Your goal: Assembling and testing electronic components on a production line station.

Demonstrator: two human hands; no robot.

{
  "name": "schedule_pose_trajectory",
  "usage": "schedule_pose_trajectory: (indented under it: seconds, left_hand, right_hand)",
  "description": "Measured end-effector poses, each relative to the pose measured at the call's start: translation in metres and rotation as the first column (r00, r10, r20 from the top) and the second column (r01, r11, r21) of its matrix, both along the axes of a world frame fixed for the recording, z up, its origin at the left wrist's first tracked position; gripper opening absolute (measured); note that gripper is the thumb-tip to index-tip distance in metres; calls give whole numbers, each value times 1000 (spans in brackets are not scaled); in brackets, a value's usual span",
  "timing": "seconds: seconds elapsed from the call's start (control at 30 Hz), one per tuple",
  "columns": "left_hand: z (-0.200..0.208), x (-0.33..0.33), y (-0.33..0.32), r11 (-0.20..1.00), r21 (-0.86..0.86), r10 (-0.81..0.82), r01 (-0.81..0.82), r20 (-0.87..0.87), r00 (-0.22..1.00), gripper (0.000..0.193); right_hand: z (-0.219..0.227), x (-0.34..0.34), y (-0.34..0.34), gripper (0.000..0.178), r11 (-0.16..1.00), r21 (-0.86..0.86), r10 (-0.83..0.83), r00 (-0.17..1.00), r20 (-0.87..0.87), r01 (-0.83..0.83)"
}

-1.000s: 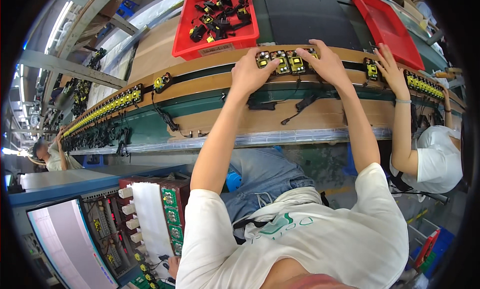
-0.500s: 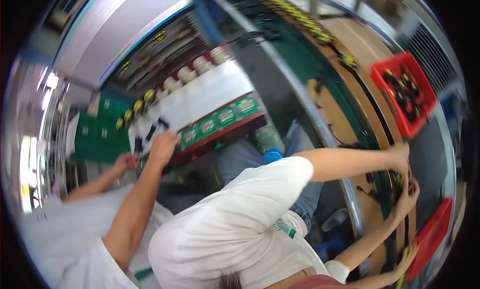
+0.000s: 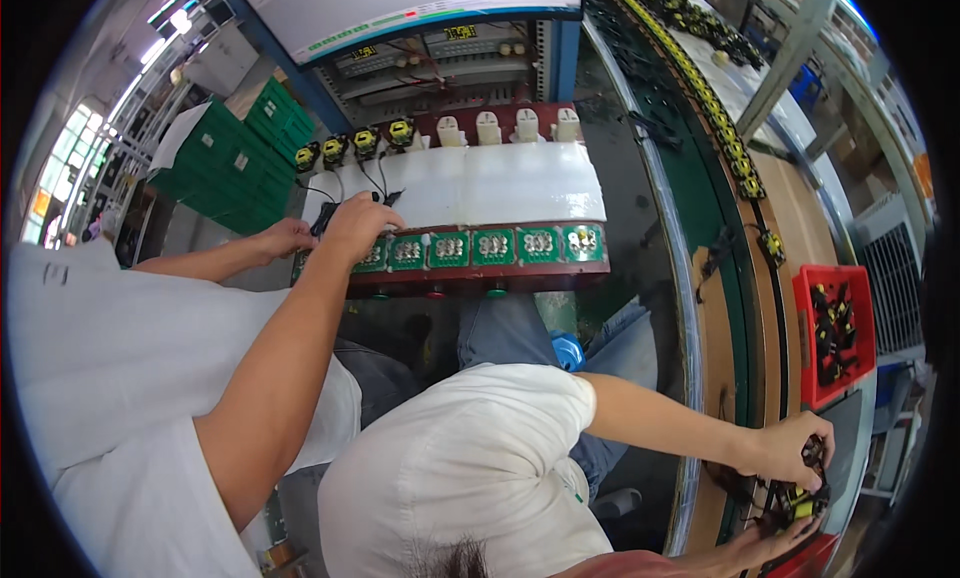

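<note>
A co-worker's hand (image 3: 358, 230) is at the left part of a white-topped fixture (image 3: 525, 183). At far right, the left hand (image 3: 785, 452) and right hand (image 3: 776, 545) grip yellow-and-black circuit boards (image 3: 803, 501) between them, near a red bin (image 3: 806, 343).

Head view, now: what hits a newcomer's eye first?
Probably the red bin at right, holding dark parts. Just below it, the wearer's left hand and right hand flank yellow-and-black circuit boards. Upper centre, a white panel stands out, green squares lining its near edge.
</note>
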State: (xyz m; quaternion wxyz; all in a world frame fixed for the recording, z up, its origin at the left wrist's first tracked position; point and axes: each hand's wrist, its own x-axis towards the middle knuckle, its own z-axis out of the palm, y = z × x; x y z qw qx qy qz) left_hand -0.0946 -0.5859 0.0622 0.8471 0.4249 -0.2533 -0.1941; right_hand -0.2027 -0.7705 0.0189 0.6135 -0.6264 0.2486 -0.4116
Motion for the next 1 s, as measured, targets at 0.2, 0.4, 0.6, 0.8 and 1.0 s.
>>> schedule_pose_trajectory:
  seconds: [0.2, 0.4, 0.6, 0.8, 1.0]
  left_hand:
    - [25, -33, 143, 962, -146, 235, -230, 12, 972, 26]
    - [-56, -71, 265, 805, -139, 476, -577, -429, 768, 34]
    - [-111, -116, 331, 596, -42, 682, -802, -500, 533, 46]
    - [-114, -140, 357, 531, -55, 671, -846, -582, 459, 50]
    - [-117, -138, 380, 438, -26, 734, -899, -567, 374, 51]
  right_hand:
    - [34, 33, 57, 60, 819, -111, 573, 806, 146, -563]
    - [43, 134, 223, 64, 308, 249, 948, 319, 2, -918]
    - [20, 256, 415, 44, 21, 500, 993, 76, 90, -866]
    - [-5, 349, 523, 32, -34, 415, 998, -56, -40, -909]
    - [-23, 359, 566, 32, -17, 348, 982, -81, -171, -937]
